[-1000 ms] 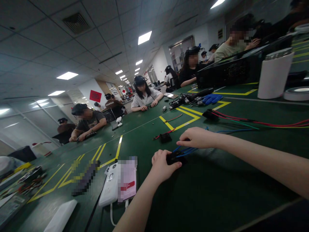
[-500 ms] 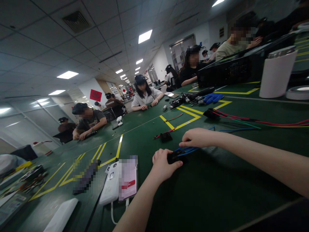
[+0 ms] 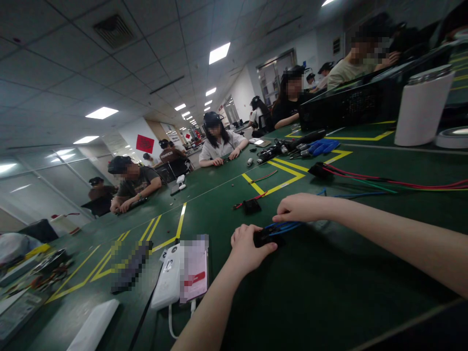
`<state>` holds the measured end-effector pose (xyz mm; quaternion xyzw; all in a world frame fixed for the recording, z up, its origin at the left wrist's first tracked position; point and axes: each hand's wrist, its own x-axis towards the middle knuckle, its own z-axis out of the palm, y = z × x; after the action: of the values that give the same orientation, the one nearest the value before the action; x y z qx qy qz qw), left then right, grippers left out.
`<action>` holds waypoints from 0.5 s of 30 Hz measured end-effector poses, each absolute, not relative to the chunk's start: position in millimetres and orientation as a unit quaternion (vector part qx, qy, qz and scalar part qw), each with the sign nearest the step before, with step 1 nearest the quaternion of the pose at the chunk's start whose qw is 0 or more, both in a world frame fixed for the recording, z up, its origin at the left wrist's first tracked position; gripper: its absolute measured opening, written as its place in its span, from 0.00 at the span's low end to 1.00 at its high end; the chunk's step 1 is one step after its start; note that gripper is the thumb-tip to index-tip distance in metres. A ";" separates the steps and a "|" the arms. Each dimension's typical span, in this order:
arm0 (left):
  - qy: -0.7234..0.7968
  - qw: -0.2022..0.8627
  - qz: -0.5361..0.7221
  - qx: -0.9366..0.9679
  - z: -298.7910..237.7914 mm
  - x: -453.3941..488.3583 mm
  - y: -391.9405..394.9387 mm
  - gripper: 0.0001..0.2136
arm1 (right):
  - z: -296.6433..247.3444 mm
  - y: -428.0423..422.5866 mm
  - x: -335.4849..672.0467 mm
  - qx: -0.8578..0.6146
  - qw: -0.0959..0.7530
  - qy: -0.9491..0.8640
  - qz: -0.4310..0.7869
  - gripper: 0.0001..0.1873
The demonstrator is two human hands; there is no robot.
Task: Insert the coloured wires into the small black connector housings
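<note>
My left hand (image 3: pixel 247 249) is closed round a small black connector block (image 3: pixel 269 237), thumb on the near side and fingers on the far side. Blue wires (image 3: pixel 287 227) run out of the block's right end. Over those wires is my right hand (image 3: pixel 300 208), its fingers pinched together on them close to the block; the fingertips are partly hidden. Just beyond the hands lies a second black block (image 3: pixel 252 206) with short red wires. Farther right, another black connector (image 3: pixel 321 170) has long red and green wires trailing off to the right.
A white power bank (image 3: pixel 167 278) and a phone (image 3: pixel 194 270) with cables lie left of my left arm. Blue-handled tools (image 3: pixel 320 147) lie at the back, near a black case (image 3: pixel 340 109). A pale tumbler (image 3: pixel 424 107) stands at right. Several people sit around the table.
Both hands stay nearly where they were, on the black block and its blue wires. The view has shifted very slightly.
</note>
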<state>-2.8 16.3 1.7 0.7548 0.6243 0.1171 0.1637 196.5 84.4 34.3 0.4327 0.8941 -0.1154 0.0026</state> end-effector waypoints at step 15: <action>0.631 0.156 0.106 0.752 3.4 -1.3 16.3 0.22 | 40.3 79.2 196.3 0.398 -0.104 0.910 -0.059 0.24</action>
<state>-1.3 16.3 3.4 0.7522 0.6314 0.1058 0.1557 196.3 79.2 40.3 0.3978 0.9096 -0.0592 -0.1044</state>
